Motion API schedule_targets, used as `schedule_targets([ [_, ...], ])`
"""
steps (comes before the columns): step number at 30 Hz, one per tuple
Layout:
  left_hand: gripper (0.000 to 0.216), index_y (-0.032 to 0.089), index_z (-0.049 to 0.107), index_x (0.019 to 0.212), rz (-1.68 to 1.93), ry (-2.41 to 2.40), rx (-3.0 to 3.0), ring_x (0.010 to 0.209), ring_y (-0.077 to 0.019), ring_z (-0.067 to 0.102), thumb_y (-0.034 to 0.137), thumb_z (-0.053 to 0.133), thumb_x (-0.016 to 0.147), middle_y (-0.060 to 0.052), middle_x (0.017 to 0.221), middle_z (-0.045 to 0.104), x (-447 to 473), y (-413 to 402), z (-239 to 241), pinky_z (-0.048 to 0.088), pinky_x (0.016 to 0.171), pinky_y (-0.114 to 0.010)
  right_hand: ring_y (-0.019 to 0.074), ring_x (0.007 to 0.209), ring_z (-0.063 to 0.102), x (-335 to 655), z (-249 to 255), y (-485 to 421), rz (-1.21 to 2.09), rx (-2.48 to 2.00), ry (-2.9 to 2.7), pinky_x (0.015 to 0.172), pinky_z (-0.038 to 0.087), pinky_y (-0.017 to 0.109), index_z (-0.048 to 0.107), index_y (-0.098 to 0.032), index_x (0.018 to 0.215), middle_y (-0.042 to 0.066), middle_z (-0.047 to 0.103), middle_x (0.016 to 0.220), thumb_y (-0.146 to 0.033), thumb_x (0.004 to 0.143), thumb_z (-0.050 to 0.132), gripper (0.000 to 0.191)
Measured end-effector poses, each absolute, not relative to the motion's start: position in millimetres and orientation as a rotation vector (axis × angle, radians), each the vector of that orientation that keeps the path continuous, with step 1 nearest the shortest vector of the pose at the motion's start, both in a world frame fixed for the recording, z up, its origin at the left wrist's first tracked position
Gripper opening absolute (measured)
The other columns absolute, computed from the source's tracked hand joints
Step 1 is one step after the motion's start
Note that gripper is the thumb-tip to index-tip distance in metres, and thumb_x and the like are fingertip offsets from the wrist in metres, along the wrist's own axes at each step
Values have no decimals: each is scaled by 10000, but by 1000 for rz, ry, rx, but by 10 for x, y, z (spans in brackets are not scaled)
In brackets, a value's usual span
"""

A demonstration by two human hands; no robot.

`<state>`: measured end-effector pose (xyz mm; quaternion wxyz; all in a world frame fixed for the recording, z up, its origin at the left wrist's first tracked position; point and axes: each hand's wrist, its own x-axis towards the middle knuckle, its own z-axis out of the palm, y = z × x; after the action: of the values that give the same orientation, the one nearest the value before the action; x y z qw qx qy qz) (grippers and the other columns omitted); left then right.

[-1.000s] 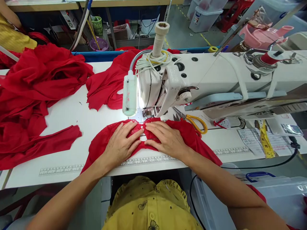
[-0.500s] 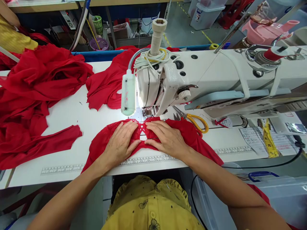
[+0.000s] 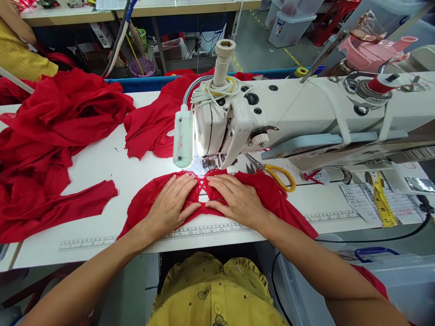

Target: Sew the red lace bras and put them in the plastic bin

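Observation:
A red lace-trimmed garment [image 3: 142, 206] lies spread on the white sewing table [image 3: 129, 170], just in front of the sewing machine [image 3: 234, 124]. Its two lace edges meet at a small crisscross of red cord [image 3: 203, 184], with white table showing through the gaps. My left hand [image 3: 175, 197] rests flat on the garment left of the crisscross, fingers stretched out. On the other side my right hand [image 3: 236, 197] lies flat on the cloth too, fingers extended. The presser foot [image 3: 210, 161] stands just beyond the lace, apart from my fingertips.
Yellow-handled scissors [image 3: 278, 174] lie right of the presser foot. Red fabric [image 3: 68, 108] is heaped at the left, and another red piece [image 3: 149, 124] lies behind the lamp [image 3: 184, 136]. A yellow tape measure [image 3: 383, 203] crosses papers at the right. Someone's yellow sleeve [image 3: 27, 54] shows far left.
The whole view has shifted slightly, so things sit a little lower in the picture. Both hands stay flat in nearly the same place on the red garment.

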<state>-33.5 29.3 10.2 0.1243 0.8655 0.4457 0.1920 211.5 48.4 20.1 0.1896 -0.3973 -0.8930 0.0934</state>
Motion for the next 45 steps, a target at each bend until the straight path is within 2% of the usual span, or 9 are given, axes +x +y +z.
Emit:
schedule_targets([
  [6,407,206,571,1370,543,1285,2600,1385,-312,489,379,542,1003,-151,1483,529,-338,296,98,378,1179,-567,260,1252,592,2113,203,486,236,-1122,-2516,810,632,367,583,-153,1348,120,659,1353,-544,984,537,536],
  [9,376,199,612,1333,524,1275,2625,1382,-322,485,366,541,1004,-160,1479,525,-337,297,97,381,1173,-572,264,1247,588,2113,203,485,207,-1122,-2538,809,627,365,587,-157,1361,117,653,1363,-535,990,532,533],
  [14,378,187,607,1339,538,1274,2637,1378,-323,485,350,543,1004,-162,1476,525,-332,299,91,387,1169,-571,266,1246,575,2116,192,485,160,-1109,-2583,732,612,324,627,-198,1334,84,629,1402,-483,1010,518,445],
  [18,465,154,522,1416,558,1286,2620,1373,-310,493,367,547,1003,-166,1460,543,-323,299,91,391,1175,-560,261,1230,578,2116,182,482,127,-1105,-2577,698,602,308,635,-182,1328,88,631,1399,-487,1005,529,457],
  [25,429,178,521,1400,563,1299,2656,1355,-315,517,361,528,1013,-155,1449,558,-315,301,104,422,1146,-570,255,1229,564,2114,184,479,113,-1109,-2597,678,592,312,627,-216,1355,78,629,1398,-457,1006,539,434],
  [31,504,149,433,1443,593,1292,2612,1369,-292,514,376,545,1007,-164,1435,577,-322,301,105,394,1180,-558,249,1206,582,2122,173,473,76,-1103,-2563,666,576,302,654,-193,1308,74,644,1378,-471,1009,529,427],
  [45,374,134,543,1352,563,1283,2659,1349,-303,519,313,502,1027,-161,1444,563,-313,313,109,420,1152,-554,249,1200,591,2124,165,475,72,-1108,-2557,695,586,311,655,-181,1296,84,649,1370,-481,996,551,436],
])
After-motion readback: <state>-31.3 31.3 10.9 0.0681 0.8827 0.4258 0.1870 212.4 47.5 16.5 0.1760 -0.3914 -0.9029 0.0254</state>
